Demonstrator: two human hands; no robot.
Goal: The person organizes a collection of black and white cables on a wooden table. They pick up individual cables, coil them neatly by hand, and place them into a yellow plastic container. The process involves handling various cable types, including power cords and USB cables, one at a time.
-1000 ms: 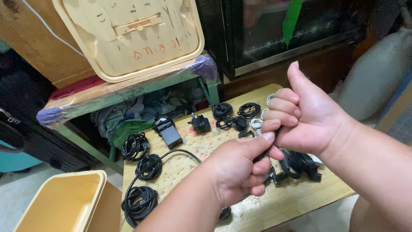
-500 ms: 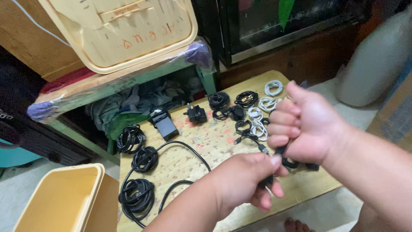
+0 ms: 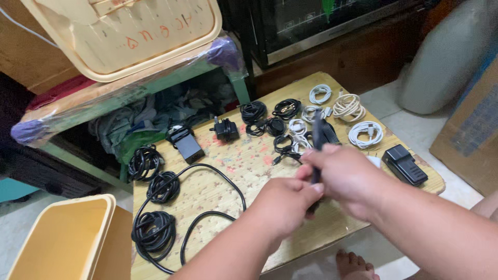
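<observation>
Both hands meet over the front of a low wooden table [image 3: 228, 186]. My right hand [image 3: 346, 176] is closed around a bunch of black cable [image 3: 317, 136] whose end sticks up above the fingers. My left hand [image 3: 282, 205] grips the lower part of the same black cable. Behind the hands lie several coiled black cables [image 3: 286, 108] and white cables [image 3: 348, 106]. A black charger block [image 3: 404, 165] sits just right of my right wrist.
A long loose black cord [image 3: 207, 207] loops across the table's left half, by three black coils [image 3: 154, 231]. A black power adapter [image 3: 187, 145] and a plug [image 3: 226, 129] lie at the back. A yellow bin [image 3: 67, 241] stands at lower left, its lid [image 3: 119, 31] leaning behind.
My hands have dropped lower and drawn together on the black cable; my right thumb no longer points up. The view has tilted down, showing more of the table's right side.
</observation>
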